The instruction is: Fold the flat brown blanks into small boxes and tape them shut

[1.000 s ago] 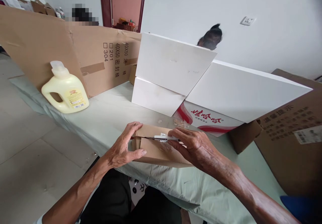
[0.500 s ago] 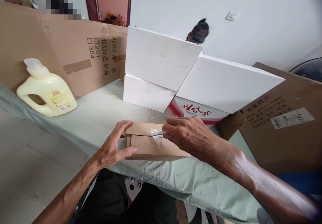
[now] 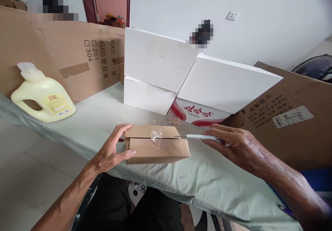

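A small brown cardboard box lies on the pale green tablecloth near the table's front edge. Clear tape crosses the seam on its top. My left hand holds the box's left end, thumb on the front face and fingers over the top. My right hand is closed on a white-handled utility knife. The blade tip sits just past the box's right end, level with the seam.
A cream detergent jug lies at the far left. Large brown cartons lean behind it. A white carton with open flaps and red print stands behind the small box. Another brown carton fills the right. A person's head shows beyond the white carton.
My right hand has drawn the knife rightward along the top seam and off the box's right end. The left hand kept its hold. The view shifted slightly right.
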### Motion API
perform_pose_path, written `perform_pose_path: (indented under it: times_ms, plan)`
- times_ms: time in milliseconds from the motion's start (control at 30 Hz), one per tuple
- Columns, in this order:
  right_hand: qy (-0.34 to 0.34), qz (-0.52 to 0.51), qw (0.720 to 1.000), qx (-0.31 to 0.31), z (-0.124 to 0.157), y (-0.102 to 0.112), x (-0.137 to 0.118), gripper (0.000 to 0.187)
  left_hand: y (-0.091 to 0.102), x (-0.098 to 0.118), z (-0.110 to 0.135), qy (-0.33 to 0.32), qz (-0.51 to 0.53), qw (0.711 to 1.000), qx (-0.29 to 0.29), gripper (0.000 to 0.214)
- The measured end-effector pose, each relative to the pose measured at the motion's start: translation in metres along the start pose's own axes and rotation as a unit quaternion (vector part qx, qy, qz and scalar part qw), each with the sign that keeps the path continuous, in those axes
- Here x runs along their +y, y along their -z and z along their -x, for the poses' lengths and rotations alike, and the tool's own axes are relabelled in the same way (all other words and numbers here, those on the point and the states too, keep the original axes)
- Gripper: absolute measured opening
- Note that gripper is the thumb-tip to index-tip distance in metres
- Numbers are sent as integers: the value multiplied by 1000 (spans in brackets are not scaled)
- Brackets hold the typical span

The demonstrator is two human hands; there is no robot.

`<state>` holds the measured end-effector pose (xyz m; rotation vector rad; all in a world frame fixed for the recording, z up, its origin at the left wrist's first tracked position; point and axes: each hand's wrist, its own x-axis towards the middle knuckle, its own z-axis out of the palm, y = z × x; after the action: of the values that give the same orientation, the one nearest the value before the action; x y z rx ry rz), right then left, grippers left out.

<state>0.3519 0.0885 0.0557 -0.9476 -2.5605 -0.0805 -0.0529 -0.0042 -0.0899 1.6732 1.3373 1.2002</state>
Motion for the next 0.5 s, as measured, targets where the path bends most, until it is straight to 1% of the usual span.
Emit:
perform_pose_path:
  times_ms: [33, 67, 100, 133, 200, 267, 333, 367, 400, 433, 500]
  plan:
    - [-20, -20, 1000, 0, 13, -3, 7, 32, 1, 1, 0, 3, 5, 1000, -5, 78]
    - [-49, -34, 998, 16, 27, -11, 15, 31, 2, 2, 1, 4, 11, 1000, -8, 80]
    - [-86, -40, 995, 41, 44, -24, 22, 32, 2, 2, 1, 3, 16, 1000, -8, 83]
    - [-122, -39, 990, 59, 62, -42, 30, 34, 3, 3, 1, 0, 20, 1000, -6, 85]
    - [-174, -33, 981, 82, 101, -86, 44, 41, 5, 3, 1, -5, 32, 999, 0, 83]
    - [-207, -27, 975, 81, 139, -132, 52, 48, 6, 2, 0, -9, 53, 999, 9, 71]
    - [-219, -16, 972, 81, 167, -168, 56, 52, 8, 1, -3, -12, 71, 997, 22, 56]
    - [-220, -12, 972, 81, 176, -181, 56, 53, 9, 1, -5, -13, 72, 997, 29, 50]
    - [-219, -11, 972, 83, 180, -189, 54, 54, 9, 1, -8, -12, 65, 997, 37, 45]
    - [-215, -13, 972, 89, 180, -192, 53, 53, 10, 1, -10, -11, 50, 998, 46, 41]
    - [-205, -30, 971, 117, 168, -188, 46, 47, 10, 4, -16, -15, 12, 998, 61, 36]
